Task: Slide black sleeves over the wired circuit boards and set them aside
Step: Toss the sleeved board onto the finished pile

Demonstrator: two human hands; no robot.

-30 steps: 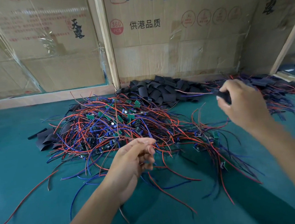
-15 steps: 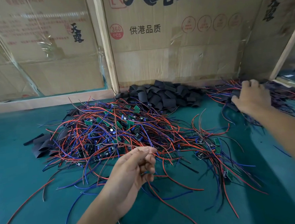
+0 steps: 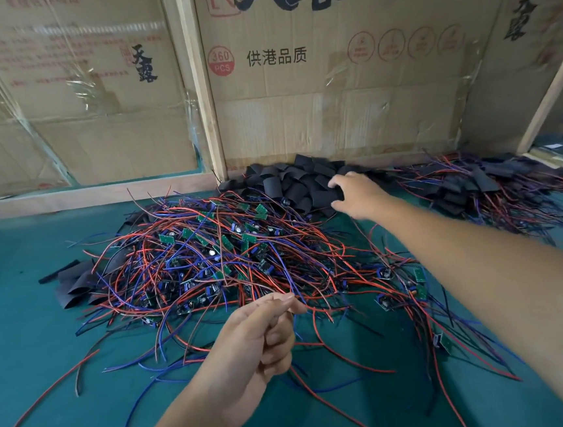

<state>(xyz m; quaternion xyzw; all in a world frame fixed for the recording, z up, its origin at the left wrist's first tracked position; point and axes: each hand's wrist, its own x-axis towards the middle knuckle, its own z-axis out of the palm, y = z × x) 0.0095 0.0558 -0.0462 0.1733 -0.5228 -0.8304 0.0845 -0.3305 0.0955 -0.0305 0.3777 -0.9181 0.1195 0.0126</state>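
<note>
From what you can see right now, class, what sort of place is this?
Probably a small electronics assembly workshop: a tangled heap of red-and-blue-wired green circuit boards on a teal work surface, a pile of black sleeves, and printed cardboard cartons behind.
</note>
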